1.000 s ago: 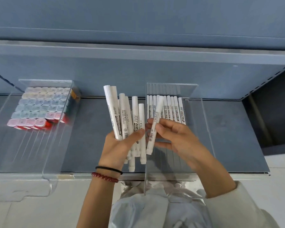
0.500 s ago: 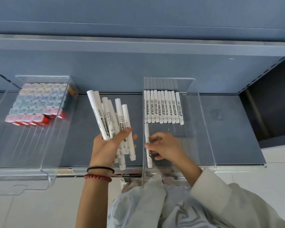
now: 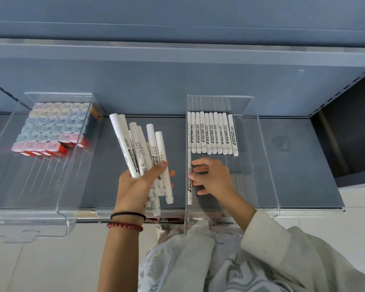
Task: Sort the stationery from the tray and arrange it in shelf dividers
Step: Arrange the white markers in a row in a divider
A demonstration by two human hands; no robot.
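My left hand (image 3: 135, 186) grips a fanned bundle of white markers (image 3: 141, 148) above the shelf, between the two clear dividers. Inside the right clear divider (image 3: 268, 157), a row of several white markers (image 3: 211, 133) lies side by side at the back. One more white marker (image 3: 189, 186) lies lengthwise against that divider's left wall, in front of the row. My right hand (image 3: 213, 178) is inside the divider with its fingertips touching this single marker, fingers loosely extended.
A second clear divider (image 3: 76, 165) on the left holds rows of small pastel boxes (image 3: 53, 127) with red packs beneath. The grey shelf (image 3: 299, 165) runs to the right, ending at a dark gap. A pale sleeve and cloth fill the bottom.
My right hand took one marker from beside the bundle, lowered it into the right divider and laid it along the left wall. The left hand's bundle dropped slightly.
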